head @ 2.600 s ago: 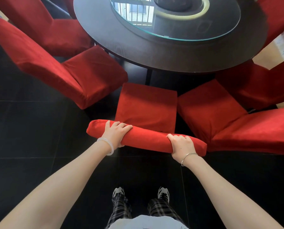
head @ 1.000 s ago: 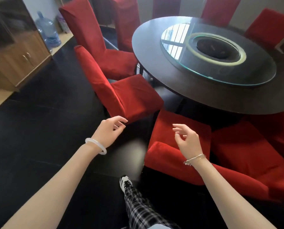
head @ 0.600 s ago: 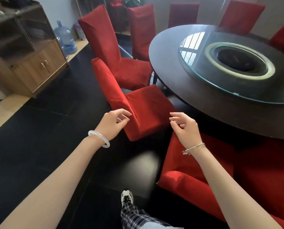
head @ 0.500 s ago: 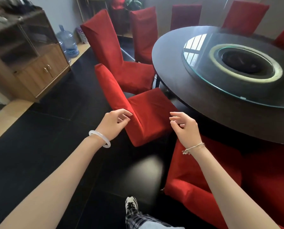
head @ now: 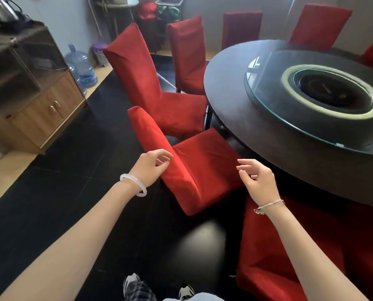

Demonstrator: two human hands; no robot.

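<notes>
We look down on a black tiled floor (head: 61,192) that fills the near left of the scene. At far right stands a round dark table (head: 231,109) with a glass turntable (head: 265,105) on it. A wooden cabinet (head: 51,109) with glass doors above stands against the left wall. Red-covered chairs ring the table. One red chair (head: 289,246) lies at near right under our right forearm, and a taller red chair (head: 142,79) stands farther off.

Between those two is the nearest red-covered chair (head: 203,161), its seat pointing at the table edge and its backrest (head: 150,135) slanting toward far left. Blue water bottles (head: 82,68) stand on the floor beyond the cabinet.

Our left hand (head: 150,168) hangs at the near end of the backrest with its fingers loosely curled around nothing. We cannot tell whether the fingertips touch the cloth.

Our right hand (head: 258,181) hovers over the near right corner of the seat, fingers relaxed and slightly spread, empty.

A white bangle (head: 133,184) sits on the left wrist, a thin bracelet (head: 269,206) on the right.
</notes>
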